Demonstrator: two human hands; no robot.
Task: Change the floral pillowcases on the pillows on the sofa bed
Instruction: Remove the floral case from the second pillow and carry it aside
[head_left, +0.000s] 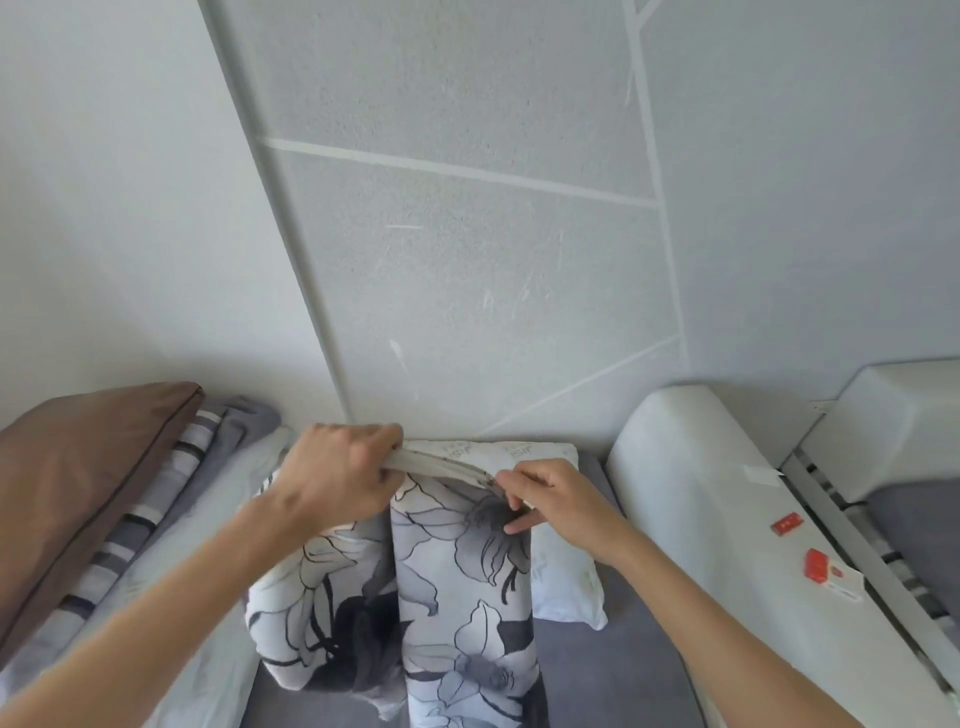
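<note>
Far out to the left of your fingers lies a stack: one brown pillow, then striped bedding folded beside it, with pale cloth under your left forearm.

Your left hand is clenched over the top edge of the floral pillowcase, its fingers curled round the bunched hem and the zip strip that runs off to the right. The case hangs straight down from that grip toward you, long axis running from your fingers down to the bottom of the view, in two draped folds. I can count one floral case here.

Just beyond and to the right of your fingers sits one white pillow, propped against the wall on the grey sofa bed; the case covers its left part, and whether it is partly inside I cannot tell.

Your right hand pinches the right end of the same zip strip, thumb and forefinger closed on it, other fingers loosely spread on the fabric. Both hands touch the opening; the right is nearer the bare pillow, so the opening probably widens toward that side.

Well right of your fingers runs the white armrest, bearing two red items.
</note>
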